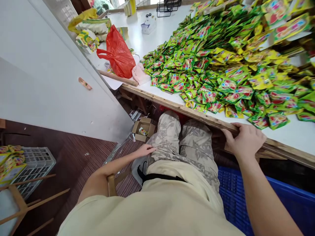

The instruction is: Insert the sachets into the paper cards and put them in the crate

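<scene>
Currently, my right hand point(247, 139) clasps the wooden edge point(177, 107) of the counter point(295, 134), near the heaped packets point(187, 65) on it. My left hand point(146, 150) rests against the trousers point(169, 131), grip unclear; a white panel point(61, 75) blocks the left, near a red bag point(118, 54).

The single camera is sitting on the person's head, looking forward and down from just above the shirt point(157, 203), and is facing over the trousers point(194, 144) toward the table point(166, 31).
</scene>
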`<control>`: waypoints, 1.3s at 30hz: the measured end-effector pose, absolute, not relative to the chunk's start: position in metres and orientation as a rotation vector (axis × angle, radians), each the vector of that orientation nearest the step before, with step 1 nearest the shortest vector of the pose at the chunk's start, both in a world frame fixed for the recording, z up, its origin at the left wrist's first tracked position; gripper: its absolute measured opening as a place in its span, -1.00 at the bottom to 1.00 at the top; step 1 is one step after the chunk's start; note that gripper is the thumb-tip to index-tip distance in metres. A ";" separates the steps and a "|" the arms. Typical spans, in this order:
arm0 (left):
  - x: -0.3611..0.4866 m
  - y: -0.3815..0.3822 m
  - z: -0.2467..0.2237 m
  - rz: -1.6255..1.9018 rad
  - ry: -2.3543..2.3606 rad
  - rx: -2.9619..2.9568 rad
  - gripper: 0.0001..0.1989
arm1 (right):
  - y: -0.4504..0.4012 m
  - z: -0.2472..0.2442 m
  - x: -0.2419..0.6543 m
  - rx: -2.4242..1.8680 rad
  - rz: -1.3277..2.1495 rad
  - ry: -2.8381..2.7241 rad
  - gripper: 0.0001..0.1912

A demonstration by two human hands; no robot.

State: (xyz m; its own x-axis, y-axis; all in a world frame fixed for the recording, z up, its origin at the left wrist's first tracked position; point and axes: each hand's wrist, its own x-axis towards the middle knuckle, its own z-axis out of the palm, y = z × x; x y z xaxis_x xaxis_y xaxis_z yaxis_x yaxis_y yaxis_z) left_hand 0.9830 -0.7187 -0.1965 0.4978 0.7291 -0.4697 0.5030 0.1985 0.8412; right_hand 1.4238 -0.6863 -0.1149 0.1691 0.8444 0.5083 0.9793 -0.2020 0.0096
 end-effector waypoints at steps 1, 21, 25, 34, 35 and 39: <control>0.984 -0.721 -0.200 0.207 1.146 1.422 -0.48 | -0.686 -0.116 1.425 -2.133 -0.588 -1.740 -0.48; 0.975 -0.724 -0.233 0.061 1.268 1.222 -0.52 | -0.687 -0.110 1.418 -2.172 -0.487 -1.760 -0.44; 0.974 -0.720 -0.230 -0.011 1.264 1.266 -0.48 | -0.687 -0.100 1.411 -2.087 -0.524 -1.790 -0.52; 0.964 -0.687 -0.204 -0.263 1.201 1.456 -0.45 | -0.683 -0.092 1.406 -1.996 -0.516 -1.794 -0.63; 0.962 -0.680 -0.198 -0.293 1.196 1.499 -0.50 | -0.683 -0.091 1.406 -2.000 -0.496 -1.789 -0.63; 0.955 -0.644 -0.164 -0.308 1.246 1.708 -0.70 | -0.682 -0.087 1.404 -2.009 -0.368 -1.752 -0.67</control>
State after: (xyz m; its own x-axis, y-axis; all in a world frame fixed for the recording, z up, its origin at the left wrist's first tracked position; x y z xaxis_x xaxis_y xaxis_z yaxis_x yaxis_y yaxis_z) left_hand 0.9547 -0.6437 -0.1637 0.4458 0.5940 -0.6697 0.8378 -0.0135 0.5458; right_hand 1.4038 -0.6821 -0.0867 0.1588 0.8643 0.4773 0.9832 -0.0945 -0.1559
